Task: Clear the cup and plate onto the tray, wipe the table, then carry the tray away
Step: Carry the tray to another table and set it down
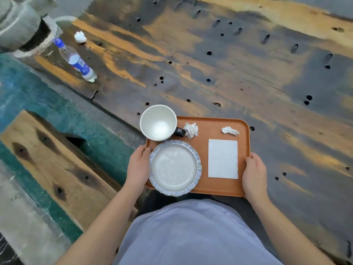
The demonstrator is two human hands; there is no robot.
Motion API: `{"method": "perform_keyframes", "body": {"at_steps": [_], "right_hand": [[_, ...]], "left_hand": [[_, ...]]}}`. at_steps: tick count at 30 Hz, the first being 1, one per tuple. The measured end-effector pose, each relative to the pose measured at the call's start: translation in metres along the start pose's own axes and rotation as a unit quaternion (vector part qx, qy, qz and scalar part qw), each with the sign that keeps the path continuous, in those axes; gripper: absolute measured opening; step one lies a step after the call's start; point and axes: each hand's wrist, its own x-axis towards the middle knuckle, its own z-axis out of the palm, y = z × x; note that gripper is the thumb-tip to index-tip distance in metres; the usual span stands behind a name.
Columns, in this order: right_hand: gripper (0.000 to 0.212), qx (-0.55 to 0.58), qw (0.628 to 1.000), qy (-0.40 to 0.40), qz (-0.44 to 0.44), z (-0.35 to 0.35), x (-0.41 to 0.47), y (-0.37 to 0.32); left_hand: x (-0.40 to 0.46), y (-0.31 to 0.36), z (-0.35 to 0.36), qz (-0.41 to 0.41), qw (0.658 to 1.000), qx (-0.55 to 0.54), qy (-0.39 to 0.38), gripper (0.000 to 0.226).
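Note:
An orange tray [214, 129] is held in front of my body, above the near edge of the dark wooden table [238, 73]. My left hand [138, 165] grips its left edge and my right hand [255, 175] grips its right edge. On the tray stand a white cup [158, 122] with a dark handle at the far left and a pale plate [175, 167] with a blue-grey rim at the near left. A flat white napkin [223, 158] lies on the right, and two crumpled tissues [191, 130] [230, 130] lie near the far edge.
A plastic water bottle [75, 60] with a blue label lies on the table's far left, with a crumpled tissue [80, 37] beyond it. A wooden bench [47, 161] stands to my left over a green floor [28, 96]. A grey woven object [21, 25] sits at the top left.

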Motion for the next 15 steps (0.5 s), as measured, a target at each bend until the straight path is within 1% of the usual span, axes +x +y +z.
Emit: {"method": "perform_keyframes", "body": {"at_steps": [4,8,10,13,15], "right_hand": [[0.035,0.006,0.998,0.048,0.038,0.013,0.014,-0.012],[0.037,-0.009,0.994,0.103,0.044,0.036,0.023,-0.011],[0.036,-0.028,0.988,0.141,0.049,0.051,0.026,-0.009],[0.033,-0.037,0.979,0.184,0.079,0.076,0.028,-0.009],[0.033,-0.039,0.971,0.210,0.104,0.090,0.034,-0.003]], "left_hand": [[0.048,0.021,0.008,0.026,0.998,0.033,-0.045,0.030],[0.109,0.037,0.018,0.060,0.986,0.101,-0.118,0.032],[0.139,0.044,0.023,0.091,0.971,0.144,-0.166,0.030],[0.183,0.052,0.028,0.146,0.937,0.220,-0.229,0.024],[0.210,0.057,0.035,0.180,0.913,0.261,-0.255,0.024]]}}
